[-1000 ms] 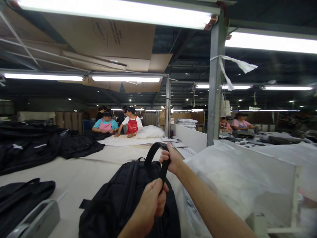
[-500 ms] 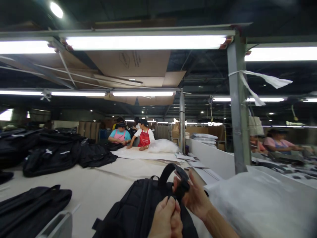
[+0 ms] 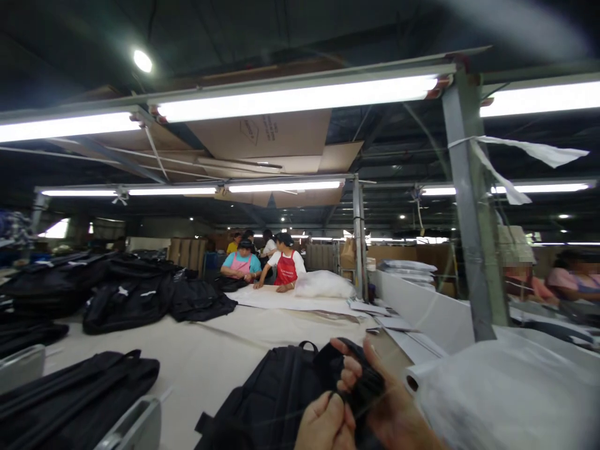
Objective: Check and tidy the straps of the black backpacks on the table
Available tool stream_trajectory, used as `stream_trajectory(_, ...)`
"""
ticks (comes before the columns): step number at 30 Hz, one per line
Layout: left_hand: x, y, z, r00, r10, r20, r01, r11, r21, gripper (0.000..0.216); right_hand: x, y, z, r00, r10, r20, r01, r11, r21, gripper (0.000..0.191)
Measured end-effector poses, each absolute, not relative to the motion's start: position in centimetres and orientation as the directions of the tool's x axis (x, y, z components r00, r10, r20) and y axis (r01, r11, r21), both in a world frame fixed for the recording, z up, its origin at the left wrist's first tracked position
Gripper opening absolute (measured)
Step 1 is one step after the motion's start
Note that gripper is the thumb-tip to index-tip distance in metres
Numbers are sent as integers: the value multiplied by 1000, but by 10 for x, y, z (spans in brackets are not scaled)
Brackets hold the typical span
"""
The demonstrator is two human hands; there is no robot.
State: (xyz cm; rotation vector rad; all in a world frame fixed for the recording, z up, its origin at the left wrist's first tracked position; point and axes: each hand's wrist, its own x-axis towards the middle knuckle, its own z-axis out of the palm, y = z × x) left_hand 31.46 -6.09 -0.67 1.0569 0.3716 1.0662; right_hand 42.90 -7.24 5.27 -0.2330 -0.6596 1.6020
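A black backpack point(image 3: 267, 387) lies in front of me on the pale-covered table, its small top loop standing up. My left hand point(image 3: 325, 422) is closed in a pinch on the lower part of the backpack's strap. Just right of it, my right hand point(image 3: 394, 406) curls its fingers around the same black strap point(image 3: 368, 375), which is bent into a raised loop. The strap's end is partly hidden behind my fingers.
Another black bag point(image 3: 79, 387) lies at left beside a metal frame piece point(image 3: 135, 425). Black bags point(image 3: 126, 294) are piled farther back. Clear plastic point(image 3: 506, 394) and a roll point(image 3: 417, 378) lie at right by a metal post point(image 3: 473, 219). Two co-workers point(image 3: 285, 269) stand across the table.
My right hand has closed more around the strap, and the strap loop is lower and folded into it. My left hand keeps its pinch. The view has tilted and swung slightly left.
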Motion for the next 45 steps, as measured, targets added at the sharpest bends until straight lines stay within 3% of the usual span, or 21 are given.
stream_trajectory(3, 308, -83, 10, 579, 812, 76, -417, 214, 883, 64, 431, -74, 71, -14, 994, 110, -878, 41, -477, 26)
stream_trajectory(6, 303, -100, 25, 636, 771, 19, -340, 258, 904, 61, 443, -74, 96, -36, 999, -20, -878, -42, -476, 32)
stream_trajectory(11, 295, -97, 25, 667, 744, 28, -327, 259, 909, 51, 447, -76, 107, -42, 999, -10, -819, -40, -573, 53)
stream_trajectory(16, 311, -93, 25, 658, 753, -10, -301, 275, 913, 35, 448, -50, 101, 195, 980, -49, -738, 113, -666, 53)
stream_trajectory(21, 348, -93, 34, 573, 816, -76, -353, 330, 876, 18, 462, -11, 104, 274, 949, -157, -717, 93, -690, 54)
stream_trajectory(26, 357, -91, 17, 554, 824, -115, -370, 367, 853, 21, 466, 7, 83, 235, 942, -242, -709, -4, -705, 54)
stream_trajectory(31, 347, -92, -3, 532, 837, -127, -412, 387, 825, 47, 460, 15, 59, 153, 946, -286, -715, -94, -693, 53)
stream_trajectory(38, 322, -83, -33, 647, 751, -130, -415, 490, 766, 69, 448, -12, 35, 73, 980, -183, -764, -63, -642, 53)
stream_trajectory(41, 315, -77, -43, 687, 724, -58, -423, 464, 779, 69, 442, -37, 17, -17, 998, -56, -777, -48, -628, 53)
stream_trajectory(45, 307, -74, -45, 727, 687, 7, -442, 459, 771, 62, 436, -72, -11, -150, 972, 181, -724, 17, -689, 73)
